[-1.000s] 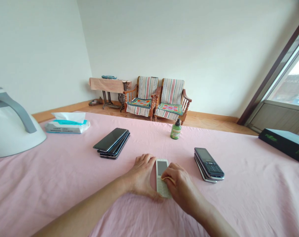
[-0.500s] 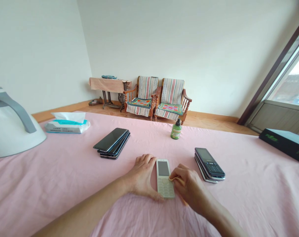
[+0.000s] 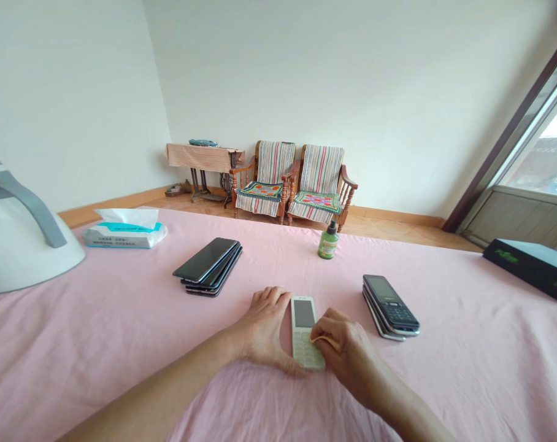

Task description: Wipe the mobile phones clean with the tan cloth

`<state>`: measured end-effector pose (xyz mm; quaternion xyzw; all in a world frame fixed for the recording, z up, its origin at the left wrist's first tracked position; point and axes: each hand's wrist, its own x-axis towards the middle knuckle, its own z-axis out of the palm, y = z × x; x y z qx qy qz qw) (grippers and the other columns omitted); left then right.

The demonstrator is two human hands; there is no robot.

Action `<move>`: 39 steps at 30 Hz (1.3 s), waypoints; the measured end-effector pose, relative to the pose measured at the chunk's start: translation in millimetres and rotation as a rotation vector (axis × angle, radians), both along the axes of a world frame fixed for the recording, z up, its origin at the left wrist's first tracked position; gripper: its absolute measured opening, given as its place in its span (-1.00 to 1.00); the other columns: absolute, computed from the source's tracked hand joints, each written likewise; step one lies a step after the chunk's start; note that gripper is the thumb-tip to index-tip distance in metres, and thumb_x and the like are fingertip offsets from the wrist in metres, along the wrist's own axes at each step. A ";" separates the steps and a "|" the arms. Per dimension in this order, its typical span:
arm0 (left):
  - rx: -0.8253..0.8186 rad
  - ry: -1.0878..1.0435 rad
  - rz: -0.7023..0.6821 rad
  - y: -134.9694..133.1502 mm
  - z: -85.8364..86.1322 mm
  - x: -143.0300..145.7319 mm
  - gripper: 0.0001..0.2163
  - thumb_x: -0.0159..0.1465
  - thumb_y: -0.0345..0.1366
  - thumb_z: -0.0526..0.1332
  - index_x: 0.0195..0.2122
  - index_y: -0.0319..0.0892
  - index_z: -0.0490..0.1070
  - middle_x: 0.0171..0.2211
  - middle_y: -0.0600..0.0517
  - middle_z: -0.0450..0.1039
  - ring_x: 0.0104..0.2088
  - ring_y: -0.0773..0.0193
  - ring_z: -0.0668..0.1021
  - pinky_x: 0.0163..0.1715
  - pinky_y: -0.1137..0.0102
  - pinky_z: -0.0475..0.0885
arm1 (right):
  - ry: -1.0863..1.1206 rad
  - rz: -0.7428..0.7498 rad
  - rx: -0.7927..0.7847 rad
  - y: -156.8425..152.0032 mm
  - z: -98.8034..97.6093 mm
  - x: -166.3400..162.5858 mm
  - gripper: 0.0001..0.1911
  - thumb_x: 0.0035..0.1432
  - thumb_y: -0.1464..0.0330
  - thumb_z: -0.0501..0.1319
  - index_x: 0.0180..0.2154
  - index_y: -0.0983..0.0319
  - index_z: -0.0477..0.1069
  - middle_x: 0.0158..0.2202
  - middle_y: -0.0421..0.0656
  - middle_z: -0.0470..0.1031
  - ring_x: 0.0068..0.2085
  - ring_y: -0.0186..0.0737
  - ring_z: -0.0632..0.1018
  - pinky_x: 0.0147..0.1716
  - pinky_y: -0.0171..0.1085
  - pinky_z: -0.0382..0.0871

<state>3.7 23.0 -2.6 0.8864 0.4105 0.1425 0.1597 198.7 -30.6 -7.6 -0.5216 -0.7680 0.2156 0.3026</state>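
A white keypad phone (image 3: pixel 303 325) lies flat on the pink cloth (image 3: pixel 122 344) in front of me. My left hand (image 3: pixel 264 328) rests beside it with fingers curled against its left edge, steadying it. My right hand (image 3: pixel 343 350) is pinched on a small yellowish wipe (image 3: pixel 321 339) pressed on the phone's keypad. To the right lies a stack of dark keypad phones (image 3: pixel 389 306). At the left is a stack of black smartphones (image 3: pixel 209 265).
A small green bottle (image 3: pixel 328 241) stands beyond the phone. A tissue pack (image 3: pixel 126 228) and a white appliance with a grey handle (image 3: pixel 21 233) sit at the left. A dark box (image 3: pixel 531 267) lies at the right edge. Two wooden chairs (image 3: pixel 294 184) stand behind.
My right hand slid right off the keypad, then came back left onto it with the wipe. The left hand and the phone stayed put.
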 end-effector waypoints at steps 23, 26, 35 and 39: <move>0.015 0.004 -0.009 0.3 -1.3 -1.2 -0.14 -0.32 0.22 0.36 -0.01 -0.08 0.20 -0.09 -0.06 0.23 -0.08 -0.08 0.32 -0.02 0.08 0.21 | 0.018 0.001 0.009 -3.2 14.0 8.3 -0.76 0.03 0.62 0.08 -0.43 0.23 0.43 -0.42 -0.22 0.41 -0.39 -0.34 0.44 -0.39 -0.38 0.21; 0.023 0.009 -0.003 0.3 -1.5 -0.9 -0.14 -0.33 0.22 0.36 -0.02 -0.08 0.20 -0.08 -0.07 0.22 -0.07 -0.11 0.31 -0.01 0.06 0.19 | 0.007 0.009 -0.046 -3.8 13.6 10.2 -0.77 -0.01 0.62 0.09 -0.45 0.23 0.43 -0.45 -0.23 0.41 -0.42 -0.35 0.44 -0.42 -0.38 0.19; 0.013 0.006 0.002 -0.6 1.2 -0.5 -0.17 -0.33 0.16 0.39 -0.03 -0.06 0.21 -0.10 -0.05 0.23 -0.09 -0.08 0.33 -0.04 0.08 0.23 | -0.034 0.026 -0.040 -4.7 7.9 -4.6 -0.76 -0.01 0.66 0.06 -0.50 0.26 0.37 -0.41 -0.19 0.36 -0.36 -0.32 0.41 -0.36 -0.36 0.19; 0.033 -0.013 -0.002 0.1 -3.1 1.0 -0.17 -0.35 0.09 0.41 -0.03 -0.05 0.19 -0.08 -0.05 0.22 -0.07 -0.05 0.32 -0.02 0.13 0.23 | -0.026 0.056 -0.002 -6.1 8.1 -19.6 -0.75 0.03 0.67 0.05 -0.49 0.27 0.36 -0.37 -0.15 0.36 -0.32 -0.29 0.40 -0.34 -0.36 0.20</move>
